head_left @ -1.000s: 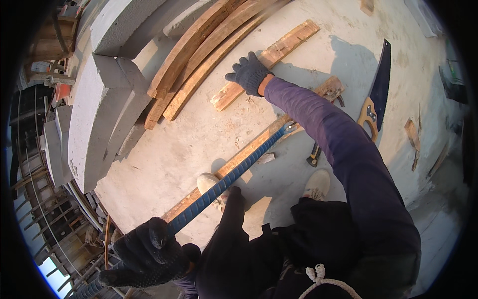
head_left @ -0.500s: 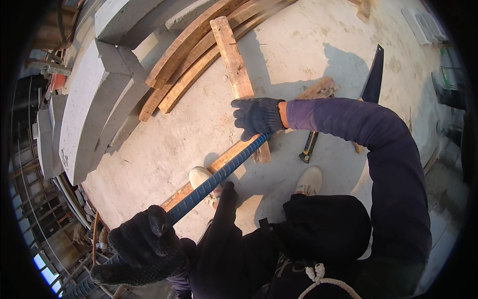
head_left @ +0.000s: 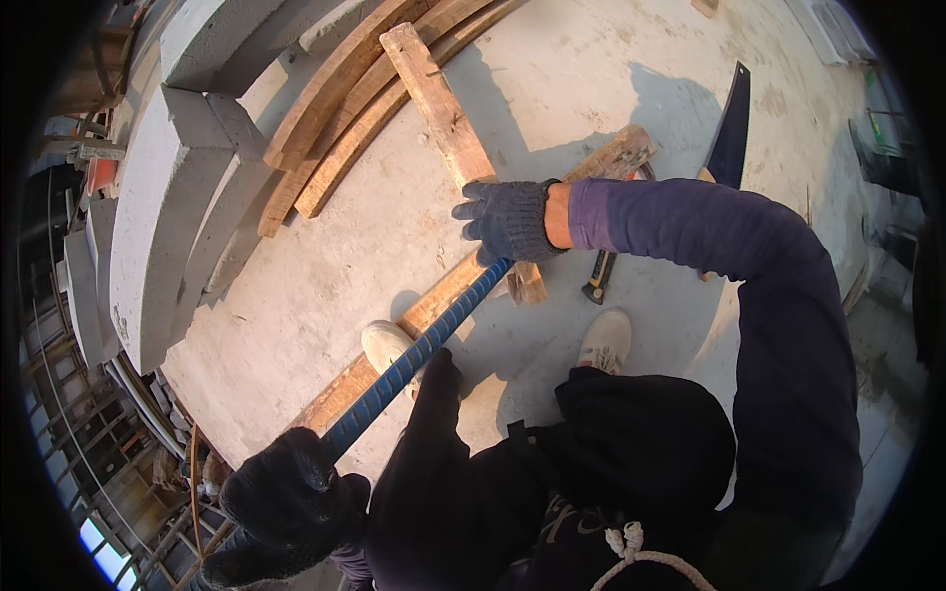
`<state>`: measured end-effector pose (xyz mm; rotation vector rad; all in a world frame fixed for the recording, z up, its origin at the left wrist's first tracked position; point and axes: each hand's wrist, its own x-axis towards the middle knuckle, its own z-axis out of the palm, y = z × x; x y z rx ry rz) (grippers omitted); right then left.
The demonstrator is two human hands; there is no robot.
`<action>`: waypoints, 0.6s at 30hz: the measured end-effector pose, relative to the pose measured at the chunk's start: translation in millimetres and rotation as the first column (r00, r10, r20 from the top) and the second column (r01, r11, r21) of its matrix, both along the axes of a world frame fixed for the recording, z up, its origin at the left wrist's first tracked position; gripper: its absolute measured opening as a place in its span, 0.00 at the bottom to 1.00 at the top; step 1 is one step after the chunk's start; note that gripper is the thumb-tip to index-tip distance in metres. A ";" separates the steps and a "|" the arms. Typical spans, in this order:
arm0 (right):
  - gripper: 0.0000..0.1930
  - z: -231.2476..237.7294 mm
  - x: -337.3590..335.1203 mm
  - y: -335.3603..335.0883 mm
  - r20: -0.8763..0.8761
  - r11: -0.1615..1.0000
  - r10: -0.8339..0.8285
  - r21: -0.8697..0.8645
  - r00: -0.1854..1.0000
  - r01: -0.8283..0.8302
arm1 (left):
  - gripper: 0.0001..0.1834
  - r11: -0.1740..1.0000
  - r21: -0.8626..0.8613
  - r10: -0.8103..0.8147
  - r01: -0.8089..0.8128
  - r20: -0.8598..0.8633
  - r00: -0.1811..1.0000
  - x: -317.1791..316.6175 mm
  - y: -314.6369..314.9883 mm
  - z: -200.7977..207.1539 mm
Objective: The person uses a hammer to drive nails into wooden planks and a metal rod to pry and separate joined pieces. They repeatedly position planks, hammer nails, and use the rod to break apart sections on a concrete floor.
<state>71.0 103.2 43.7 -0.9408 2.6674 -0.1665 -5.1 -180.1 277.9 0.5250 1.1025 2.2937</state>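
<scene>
A long blue-grey ribbed bar (head_left: 419, 357), like a piece of rebar, slants from lower left up to the middle. My left hand (head_left: 286, 492), in a dark knitted glove, is closed round its near part. My right hand (head_left: 512, 222), also gloved, grips the bar close to its far end, just where a plank (head_left: 443, 113) with nails passes beneath. That far tip is hidden by the glove. Below the bar lies another plank (head_left: 434, 297), running nearly alongside it on the concrete floor. My left shoe (head_left: 384, 345) is beside this plank, partly behind the bar.
Curved timber pieces (head_left: 345, 128) lie at the upper left beside large grey concrete blocks (head_left: 158, 217). A handsaw (head_left: 731, 128) and a short wood piece (head_left: 616, 155) are beyond my right arm. A black-and-yellow tool handle (head_left: 597, 280) shows below it. My right shoe (head_left: 604, 340) stands nearby.
The view has shifted slightly. Both hands keep hold of the bar, and my left fingers look more tightly curled. The bar has barely moved against the planks.
</scene>
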 end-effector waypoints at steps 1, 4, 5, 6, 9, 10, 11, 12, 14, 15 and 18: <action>0.21 21.6 10.0 -6.7 0.066 0.996 -0.073 0.049 0.995 0.070 | 0.32 1.000 0.010 -0.004 0.004 0.007 1.000 -0.7 0.9 -0.6; 0.30 42.8 10.0 -53.1 0.339 0.762 -0.237 -0.517 0.910 0.391 | 0.31 0.999 0.012 0.030 -0.030 -0.005 1.000 2.0 -3.8 3.8; 0.29 38.8 20.4 -70.5 0.329 0.481 -0.323 -0.751 0.887 0.453 | 0.30 0.999 0.025 0.026 -0.026 0.003 1.000 1.5 -4.6 2.1; 0.27 43.0 26.6 -77.5 0.340 0.452 -0.426 -0.722 0.838 0.523 | 0.30 0.998 0.055 0.020 -0.020 0.012 1.000 2.7 -6.6 0.7; 0.22 40.7 31.1 -97.3 0.261 0.343 -0.647 -0.739 0.716 0.579 | 0.29 0.990 0.128 0.063 -0.061 -0.011 0.998 -5.1 -35.2 10.1; 0.22 42.0 29.9 -95.0 0.261 0.347 -0.652 -0.733 0.712 0.585 | 0.29 0.986 0.148 0.084 -0.081 -0.011 0.996 -9.0 -47.9 12.5; 0.22 43.4 25.9 -93.5 0.259 0.350 -0.655 -0.729 0.710 0.589 | 0.29 0.979 0.174 0.111 -0.108 -0.009 0.994 -14.7 -64.4 14.8; 0.23 44.0 19.6 -93.6 0.258 0.355 -0.660 -0.721 0.706 0.595 | 0.28 0.977 0.163 0.138 -0.135 -0.012 0.990 -24.0 -74.4 16.1; 0.20 39.7 18.2 -94.9 0.312 0.391 -0.623 -0.670 0.717 0.631 | 0.27 0.963 0.117 0.242 -0.245 0.032 0.970 -43.9 -111.0 2.8; 0.20 34.6 14.0 -99.0 0.340 0.414 -0.605 -0.638 0.720 0.649 | 0.26 0.946 0.089 0.308 -0.312 0.064 0.949 -55.5 -135.6 -7.6; 0.17 19.3 -2.3 -110.3 0.239 0.332 -0.688 -0.735 0.685 0.591 | 0.25 0.846 -0.052 0.532 -0.531 0.152 0.833 -91.9 -208.2 -40.3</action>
